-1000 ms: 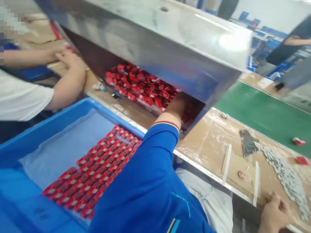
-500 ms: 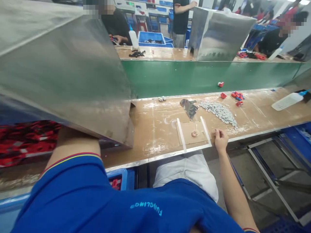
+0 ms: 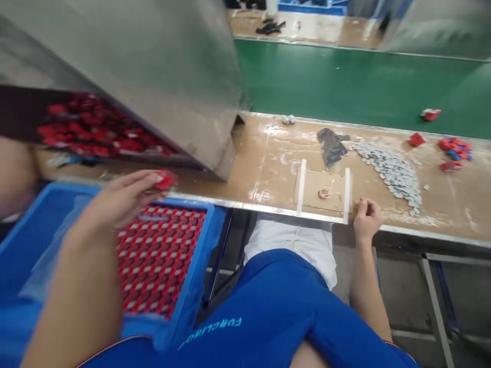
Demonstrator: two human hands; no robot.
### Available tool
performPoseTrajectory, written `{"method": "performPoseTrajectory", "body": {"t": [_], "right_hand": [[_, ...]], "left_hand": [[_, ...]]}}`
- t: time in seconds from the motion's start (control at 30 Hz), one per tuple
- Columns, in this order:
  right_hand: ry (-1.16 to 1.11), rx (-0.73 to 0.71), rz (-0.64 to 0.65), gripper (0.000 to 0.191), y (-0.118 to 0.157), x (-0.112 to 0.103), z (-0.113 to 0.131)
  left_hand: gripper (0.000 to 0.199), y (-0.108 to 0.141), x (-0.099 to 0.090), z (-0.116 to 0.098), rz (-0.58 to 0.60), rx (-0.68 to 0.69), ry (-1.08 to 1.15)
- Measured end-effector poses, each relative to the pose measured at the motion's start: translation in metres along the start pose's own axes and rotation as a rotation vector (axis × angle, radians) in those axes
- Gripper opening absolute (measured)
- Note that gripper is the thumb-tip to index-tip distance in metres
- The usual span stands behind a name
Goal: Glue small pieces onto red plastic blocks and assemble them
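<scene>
My left hand (image 3: 128,197) pinches a small red plastic piece (image 3: 165,179) between thumb and fingers, over the near edge of a blue crate (image 3: 209,220). Rows of red pieces with pale patches (image 3: 161,260) fill that crate. At the bench's front edge, my right hand (image 3: 368,217) is closed, thumb against fingers; whatever it may hold is hidden. Just left of it lies a cardboard pad (image 3: 314,197) with white strips at both sides and a small coiled ring (image 3: 324,193) on it. Small grey pieces (image 3: 395,171) are spread beyond my right hand.
A metal hopper (image 3: 184,76) stands on the left of the bench, with a heap of red pieces (image 3: 95,128) in its opening. A camouflage cloth scrap (image 3: 331,147) and red-and-blue parts (image 3: 455,149) lie on the bench. Behind runs a green belt (image 3: 326,76). Another person's arm (image 3: 17,176) shows at far left.
My left hand has come out from the hopper and now holds a red piece. The view has turned down and left, bringing the crate into sight. My right hand stays closed by the bench edge.
</scene>
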State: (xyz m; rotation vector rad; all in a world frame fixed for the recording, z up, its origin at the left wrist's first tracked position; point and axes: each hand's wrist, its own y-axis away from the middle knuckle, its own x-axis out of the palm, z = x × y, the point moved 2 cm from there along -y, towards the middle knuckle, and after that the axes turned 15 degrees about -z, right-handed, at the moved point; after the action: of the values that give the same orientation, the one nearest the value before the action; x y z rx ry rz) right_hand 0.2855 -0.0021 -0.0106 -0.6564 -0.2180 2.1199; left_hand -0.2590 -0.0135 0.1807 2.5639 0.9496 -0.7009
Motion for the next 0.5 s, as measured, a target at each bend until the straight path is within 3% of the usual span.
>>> {"method": "performPoseTrajectory", "body": {"t": [0.03,0.1,0.23,0.37,0.5], "right_hand": [[-0.003,-0.003,0.012,0.051,-0.001,0.001,0.0],[0.0,-0.018,0.017,0.05,-0.003,0.002,0.0],[0.018,-0.077,0.008,0.048,-0.006,0.003,0.002],[0.016,-0.115,0.023,0.049,-0.003,0.0,0.004],[0.009,-0.127,0.027,0.048,0.0,-0.002,0.005]], "left_hand": [[0.025,0.022,0.003,0.014,0.047,-0.126,0.16],[0.037,0.065,0.023,0.029,0.195,-0.237,0.399],[0.049,0.12,0.095,0.034,0.504,-0.301,0.681],[0.051,0.135,0.168,0.034,0.626,-0.246,0.774],[0.052,0.126,0.22,0.039,0.755,-0.24,0.768]]}}
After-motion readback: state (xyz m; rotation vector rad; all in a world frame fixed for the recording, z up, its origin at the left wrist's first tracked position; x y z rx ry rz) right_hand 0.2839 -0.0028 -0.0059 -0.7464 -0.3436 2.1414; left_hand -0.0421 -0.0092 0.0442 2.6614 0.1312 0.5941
